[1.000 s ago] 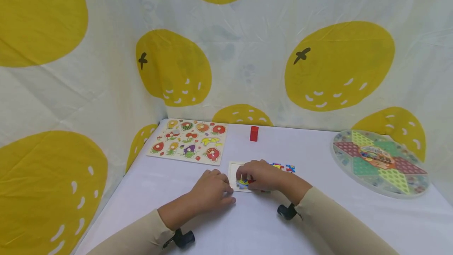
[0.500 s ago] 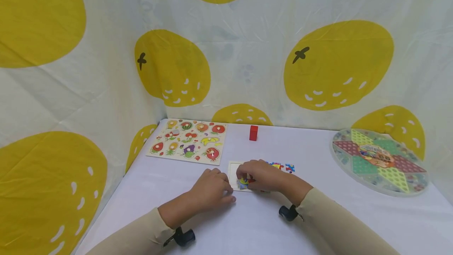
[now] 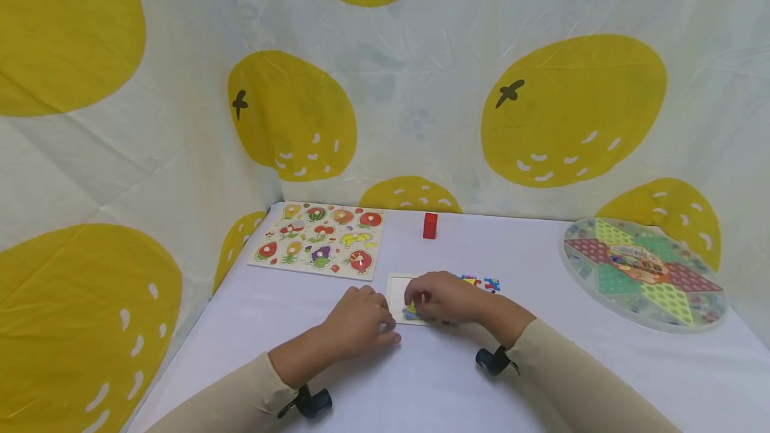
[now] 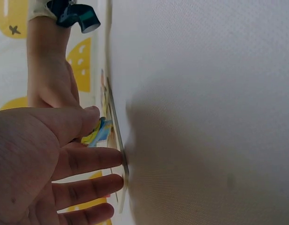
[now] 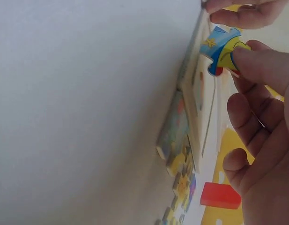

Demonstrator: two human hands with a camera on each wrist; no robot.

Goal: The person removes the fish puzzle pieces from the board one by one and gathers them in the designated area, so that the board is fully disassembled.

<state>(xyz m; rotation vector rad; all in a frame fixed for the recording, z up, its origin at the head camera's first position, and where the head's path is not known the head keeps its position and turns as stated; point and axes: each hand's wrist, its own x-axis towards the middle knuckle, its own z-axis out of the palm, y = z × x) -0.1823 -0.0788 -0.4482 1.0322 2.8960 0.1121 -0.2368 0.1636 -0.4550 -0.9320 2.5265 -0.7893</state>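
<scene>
A jigsaw piece (image 5: 222, 50), blue and yellow with a bit of red, is pinched between thumb and fingers of my right hand (image 3: 448, 296). It tilts at the near left part of a shallow pale puzzle tray (image 3: 397, 286), where the head view shows only part of it. My left hand (image 3: 361, 323) touches the tray's left edge with extended fingers, as the left wrist view shows, and holds nothing. More jigsaw pieces (image 5: 181, 183) lie beside the tray on the right, partly hidden by my right hand in the head view.
Behind and left lies a fruit puzzle board (image 3: 319, 240). A red block (image 3: 430, 226) stands at the table's back. To the right is a round Chinese checkers board (image 3: 646, 276). A white curtain with yellow fruit (image 3: 574, 112) hangs behind the white table (image 3: 271, 313).
The jigsaw piece has tilted in my right hand's pinch, and the right fingertips have shifted slightly to the right. My left hand has stayed at the tray's edge.
</scene>
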